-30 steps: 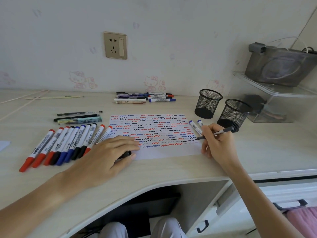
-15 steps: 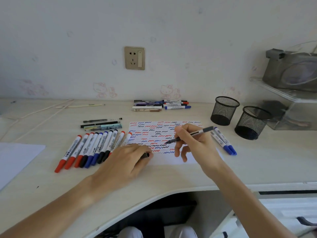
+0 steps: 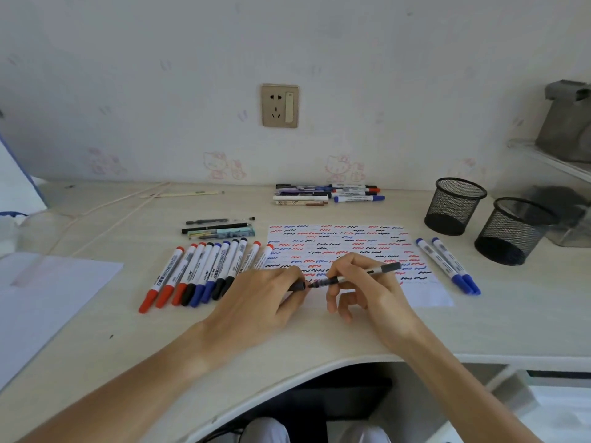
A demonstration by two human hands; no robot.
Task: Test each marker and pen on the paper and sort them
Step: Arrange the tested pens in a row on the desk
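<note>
A white paper (image 3: 428, 295) covered with red, blue and black squiggles lies mid-desk. My right hand (image 3: 371, 292) grips a grey-black pen (image 3: 377, 270), its tip pointing left toward a black cap (image 3: 297, 286) pinched in my left hand (image 3: 262, 302). The tip sits right at the cap's mouth, above the paper's lower left part. A row of several red, black and blue markers (image 3: 198, 273) lies left of the paper. Two blue markers (image 3: 447, 265) lie at its right edge.
Two black mesh pen cups (image 3: 454, 206) (image 3: 511, 231) stand at the right. A pile of pens and markers (image 3: 326, 195) lies by the wall, and thin pens (image 3: 220, 227) sit above the marker row. A blank sheet (image 3: 48, 302) is at far left.
My right hand has swung the pen from the paper's right edge leftward to my left hand, bringing its tip up to the cap. The view shifted left.
</note>
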